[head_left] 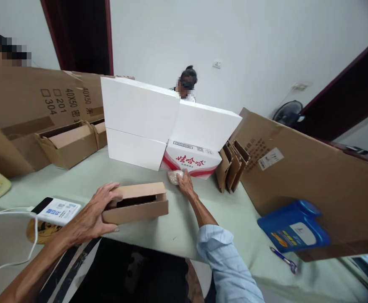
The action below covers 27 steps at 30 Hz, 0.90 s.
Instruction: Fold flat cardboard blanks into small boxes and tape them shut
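Observation:
My left hand [100,210] is closed around the left end of a narrow brown cardboard box [136,211], thumb in front and fingers over the top. A dark slot shows along the box's upper side. Farther forward, my right hand [186,184] grips a small pale, shiny bundle [174,176], perhaps wrapped in clear plastic; its kind I cannot make out. Just behind that bundle stands a white and red printed carton [191,159], below and beside plain white boxes [139,111].
Folded cardboard pieces [231,164] stand right of the carton. A blue bottle [294,227] and a pen [284,259] lie at the right. On the left are a white power bank [57,209] with a cable and open cardboard boxes [73,141]. A person [187,82] sits behind.

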Motion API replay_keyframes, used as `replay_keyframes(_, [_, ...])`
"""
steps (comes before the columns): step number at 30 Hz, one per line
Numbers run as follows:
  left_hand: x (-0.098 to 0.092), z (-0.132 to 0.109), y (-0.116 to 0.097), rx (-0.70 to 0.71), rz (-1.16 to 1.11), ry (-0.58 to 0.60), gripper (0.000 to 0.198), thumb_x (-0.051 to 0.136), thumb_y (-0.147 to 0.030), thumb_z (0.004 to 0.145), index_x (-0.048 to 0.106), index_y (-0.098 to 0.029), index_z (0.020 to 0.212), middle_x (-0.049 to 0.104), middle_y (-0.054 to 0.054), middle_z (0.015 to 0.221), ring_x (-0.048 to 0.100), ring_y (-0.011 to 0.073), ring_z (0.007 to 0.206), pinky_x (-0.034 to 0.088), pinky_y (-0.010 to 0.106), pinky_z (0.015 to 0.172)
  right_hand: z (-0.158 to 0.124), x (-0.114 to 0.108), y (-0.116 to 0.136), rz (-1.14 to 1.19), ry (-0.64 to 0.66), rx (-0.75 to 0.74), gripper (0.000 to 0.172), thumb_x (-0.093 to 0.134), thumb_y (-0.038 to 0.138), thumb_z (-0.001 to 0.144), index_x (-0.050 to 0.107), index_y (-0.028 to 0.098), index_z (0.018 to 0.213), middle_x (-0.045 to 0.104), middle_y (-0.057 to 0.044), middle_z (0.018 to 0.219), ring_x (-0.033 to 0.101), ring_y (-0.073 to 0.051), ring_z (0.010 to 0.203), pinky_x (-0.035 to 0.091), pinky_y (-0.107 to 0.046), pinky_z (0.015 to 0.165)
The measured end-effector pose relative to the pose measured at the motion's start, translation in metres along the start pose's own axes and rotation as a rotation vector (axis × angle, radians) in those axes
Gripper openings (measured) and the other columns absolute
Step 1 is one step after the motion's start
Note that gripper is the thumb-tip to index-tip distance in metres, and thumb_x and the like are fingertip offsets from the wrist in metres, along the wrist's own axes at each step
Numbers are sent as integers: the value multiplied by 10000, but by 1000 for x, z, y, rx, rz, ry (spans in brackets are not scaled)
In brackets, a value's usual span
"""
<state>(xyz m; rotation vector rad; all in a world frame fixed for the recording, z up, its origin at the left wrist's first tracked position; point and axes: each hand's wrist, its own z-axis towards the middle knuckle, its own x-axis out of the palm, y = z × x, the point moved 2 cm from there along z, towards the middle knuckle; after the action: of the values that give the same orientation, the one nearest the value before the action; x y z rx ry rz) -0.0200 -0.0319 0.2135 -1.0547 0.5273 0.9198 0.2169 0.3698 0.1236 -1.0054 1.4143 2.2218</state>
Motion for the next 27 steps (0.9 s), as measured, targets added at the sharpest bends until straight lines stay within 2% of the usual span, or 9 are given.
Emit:
replay_keyframes(5, [-4,-5,-3,28,-48,-26,570,859,-267,857,555,-264,1339,369,187,1722,427,391,1582,468,606,1248,-27,-31,22,81,-72,-74,915,525,703,970,432,88,1641,403,-267,1719,310,-418,1638,269,-636,1332])
replay_keyframes(7, [-7,-6,-6,16,-54,10,443,829,-268,894,608,-251,1277,339,177,1750,412,384,1601,457,586,1267,-48,-43,37,131,-58,-128,816,551,678,972,544,119,1566,495,-253,1656,434,-407,1563,374,-616,1280])
replay_keyframes(10, [-15,-6,-10,-6,-46,79,269,794,-295,929,722,-255,1185,330,132,1778,387,408,1620,432,604,1282,-90,-56,64,224,43,-220,535,551,628,1012,777,196,1233,750,-170,1329,704,-332,1238,591,-497,1050])
replay_keyframes(12, [-22,-4,-11,-34,-58,110,366,791,-346,937,748,-298,1297,361,122,1773,416,425,1604,469,609,1253,-119,-63,84,282,109,-282,437,573,591,1031,824,234,1042,803,-114,1147,753,-285,1098,617,-432,970])
replay_keyframes(14, [-28,-1,-10,-81,-93,122,516,753,-413,973,675,-357,1480,398,115,1760,462,421,1578,519,589,1214,-144,-71,102,349,157,-352,360,603,529,1048,837,258,1013,804,-90,1114,756,-262,1087,609,-412,977])
replay_keyframes(18, [-37,10,-5,-135,-159,96,468,487,-446,1124,610,-366,1569,480,87,1711,528,348,1537,502,502,1242,-172,-89,130,441,252,-479,178,670,338,1035,835,270,1023,775,-81,1122,743,-241,1063,598,-394,960])
replay_keyframes(21, [-39,20,-4,-110,-152,77,450,424,-408,1140,675,-307,1499,590,95,1588,611,305,1432,507,436,1225,-175,-99,140,329,339,-543,253,614,187,999,832,275,1093,744,-59,1035,712,-209,951,581,-350,879])
replay_keyframes(25, [-39,33,-10,-91,-70,201,427,461,-351,1102,695,-281,1453,614,103,1496,683,274,1259,582,364,1058,-169,-100,152,-18,536,-624,707,623,76,865,660,366,1509,747,9,950,673,-172,802,520,-285,778])
replay_keyframes(27, [-39,38,-15,-87,-3,272,410,481,-335,1070,720,-272,1396,616,105,1452,696,267,1176,596,344,966,-166,-96,159,-214,589,-653,821,690,93,825,579,384,1585,762,28,889,672,-181,759,469,-271,712])
